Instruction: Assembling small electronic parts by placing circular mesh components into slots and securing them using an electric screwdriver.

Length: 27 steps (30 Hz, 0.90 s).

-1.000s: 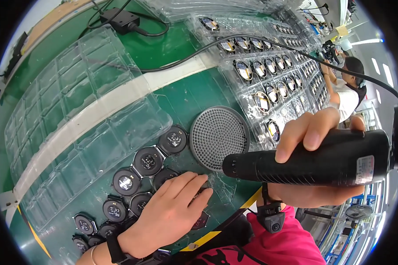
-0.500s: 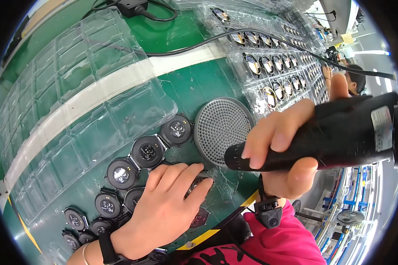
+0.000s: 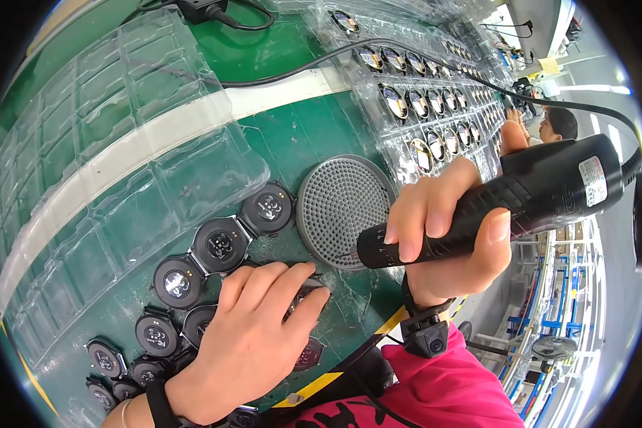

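Note:
A black electric screwdriver (image 3: 542,192) lies in my right hand (image 3: 449,235), whose fingers wrap round its barrel. Its thin bit points left, over the lower right part of a round grey tray (image 3: 346,207) covered in small holes. My left hand (image 3: 257,328) is palm down, with thumb and fingertips on a dark smartwatch case (image 3: 304,298) that they partly hide. Beside it, black watch cases with their backs up, such as this smartwatch (image 3: 221,245), stand in rows on the green mat. Several more are partly covered by my left wrist.
Clear plastic trays (image 3: 121,164) lie at the left. Another clear tray (image 3: 399,128) at the far right holds rows of round watch parts. A black cable (image 3: 299,75) crosses the back to the screwdriver. Another person (image 3: 560,125) sits at the far right. Yellow-black tape (image 3: 321,385) edges the table.
The view has shifted a little, so the table things sit further left. My right hand has tilted the screwdriver, its rear end now higher in the picture and its bit visible. My left hand stays at the watch.

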Each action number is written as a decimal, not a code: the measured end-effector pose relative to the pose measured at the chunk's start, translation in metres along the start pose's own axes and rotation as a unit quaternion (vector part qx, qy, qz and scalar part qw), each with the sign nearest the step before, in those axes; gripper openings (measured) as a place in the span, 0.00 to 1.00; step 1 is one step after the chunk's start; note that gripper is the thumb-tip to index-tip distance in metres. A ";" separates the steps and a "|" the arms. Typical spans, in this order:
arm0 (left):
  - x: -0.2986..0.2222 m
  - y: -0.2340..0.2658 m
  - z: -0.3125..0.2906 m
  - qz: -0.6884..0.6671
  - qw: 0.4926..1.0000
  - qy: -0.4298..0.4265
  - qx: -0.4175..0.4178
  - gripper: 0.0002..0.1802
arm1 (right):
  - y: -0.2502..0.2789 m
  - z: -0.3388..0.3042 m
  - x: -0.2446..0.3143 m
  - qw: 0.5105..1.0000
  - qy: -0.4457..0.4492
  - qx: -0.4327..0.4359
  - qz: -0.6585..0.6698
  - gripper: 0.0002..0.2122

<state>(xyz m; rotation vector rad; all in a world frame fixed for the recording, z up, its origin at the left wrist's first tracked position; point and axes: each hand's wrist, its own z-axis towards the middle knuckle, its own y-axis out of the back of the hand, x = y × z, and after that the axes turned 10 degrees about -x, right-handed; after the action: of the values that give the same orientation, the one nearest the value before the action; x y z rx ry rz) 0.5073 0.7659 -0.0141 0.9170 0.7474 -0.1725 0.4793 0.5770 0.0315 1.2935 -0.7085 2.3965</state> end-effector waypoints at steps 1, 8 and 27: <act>0.000 0.000 0.000 0.001 1.000 0.001 0.002 0.20 | 0.001 0.000 -0.001 1.000 0.000 0.001 -0.001 0.33; 0.001 0.000 -0.001 -0.003 1.000 0.005 0.007 0.20 | 0.013 0.008 -0.003 0.985 0.055 0.060 0.152 0.28; -0.004 0.001 0.004 -0.011 1.000 0.028 -0.004 0.20 | 0.002 0.000 0.005 0.998 -0.028 -0.040 0.050 0.19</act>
<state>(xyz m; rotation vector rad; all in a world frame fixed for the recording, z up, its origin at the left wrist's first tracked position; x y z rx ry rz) 0.5065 0.7631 -0.0090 0.9087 0.8095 -0.1647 0.4752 0.5754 0.0353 1.3268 -0.8956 2.3917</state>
